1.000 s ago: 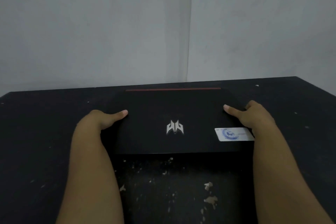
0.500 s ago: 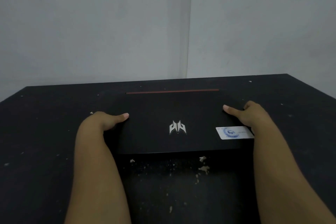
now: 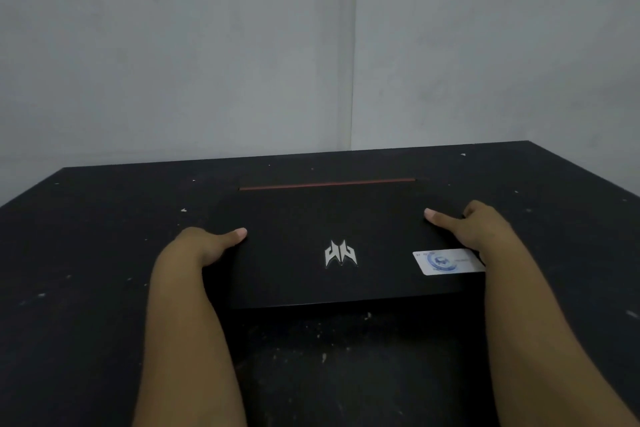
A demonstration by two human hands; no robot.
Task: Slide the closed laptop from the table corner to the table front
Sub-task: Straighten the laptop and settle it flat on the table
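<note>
Two hands clamp the closed laptop (image 3: 332, 246) by its short sides: the left hand (image 3: 201, 246) at centre left of the frame and the right hand (image 3: 481, 229) at centre right, each with its thumb laid flat on the lid and the remaining fingers wrapped out of sight over the edge. Gripping both sides at once likely keeps the unit square to the person and prevents it from twisting as it is drawn along the surface. At this moment the laptop lies flat near the middle of the desk (image 3: 86, 253), with a strip of bare surface between its near edge and the bottom of the frame, so the slide to the front appears unfinished. Its lid is a matte black rectangle with a silver angular emblem (image 3: 341, 253) at centre, a thin red strip (image 3: 325, 184) along the far edge, and a glossy white and blue sticker (image 3: 446, 261) at its lower right corner, just beside the right wrist. Pale specks and crumbs scatter over the dull black desk top, which may add drag or scratch the underside.
</note>
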